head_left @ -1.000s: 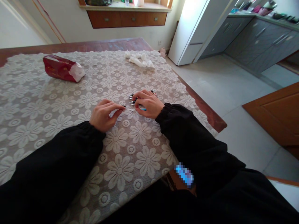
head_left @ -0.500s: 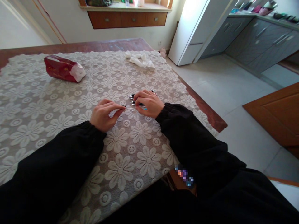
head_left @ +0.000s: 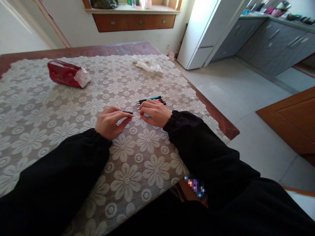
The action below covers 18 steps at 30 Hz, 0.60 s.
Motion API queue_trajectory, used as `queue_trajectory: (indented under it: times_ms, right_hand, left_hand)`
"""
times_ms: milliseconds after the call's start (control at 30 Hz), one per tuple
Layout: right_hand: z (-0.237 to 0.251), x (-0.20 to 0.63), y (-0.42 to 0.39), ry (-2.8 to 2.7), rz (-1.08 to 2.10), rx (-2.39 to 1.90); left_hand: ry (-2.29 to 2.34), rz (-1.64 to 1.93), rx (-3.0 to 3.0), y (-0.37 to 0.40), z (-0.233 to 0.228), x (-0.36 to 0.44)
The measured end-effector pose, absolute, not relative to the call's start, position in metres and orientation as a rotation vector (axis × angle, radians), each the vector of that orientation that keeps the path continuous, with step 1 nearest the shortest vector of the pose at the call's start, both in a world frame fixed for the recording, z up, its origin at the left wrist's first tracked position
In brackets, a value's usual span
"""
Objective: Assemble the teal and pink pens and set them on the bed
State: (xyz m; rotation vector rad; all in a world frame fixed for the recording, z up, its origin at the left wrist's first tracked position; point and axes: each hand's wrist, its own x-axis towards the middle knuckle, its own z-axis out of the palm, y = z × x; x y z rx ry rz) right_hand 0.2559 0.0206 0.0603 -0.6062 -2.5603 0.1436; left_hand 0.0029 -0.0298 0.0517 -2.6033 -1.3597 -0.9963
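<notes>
The left hand (head_left: 108, 122) pinches a thin pen part (head_left: 128, 112) lying left-to-right, its tip toward the right hand (head_left: 155, 113), closed on a blue pen (head_left: 148, 116).

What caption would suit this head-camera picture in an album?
Two hands, left hand and right hand, pinch a thin pen part beside a row of pens on a lace tablecloth.

Two bare hands work at the middle of the lace-covered table: one left hand (head_left: 108, 122) and one right hand (head_left: 155, 112). At twelve o'clock from the right hand lies one small row of slim dark pens (head_left: 150, 100); their exact number cannot be told. One red tissue packet (head_left: 66, 73) sits at ten o'clock, and one heap of crumpled white tissue (head_left: 147, 64) at one o'clock.
</notes>
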Motion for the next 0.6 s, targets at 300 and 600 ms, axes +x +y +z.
queue_trajectory:
  times_ms: [300,600]
  right_hand:
    - [0.053,0.246,0.013,-2.561,0.225,-0.589]
    - [0.046,0.253,0.025,-2.514,0.277,-0.646]
  left_hand:
    - [-1.245,-0.901,-2.740,-0.028,0.051,0.001]
    - [-1.395,-0.909,-2.569,-0.030,0.053,0.004]
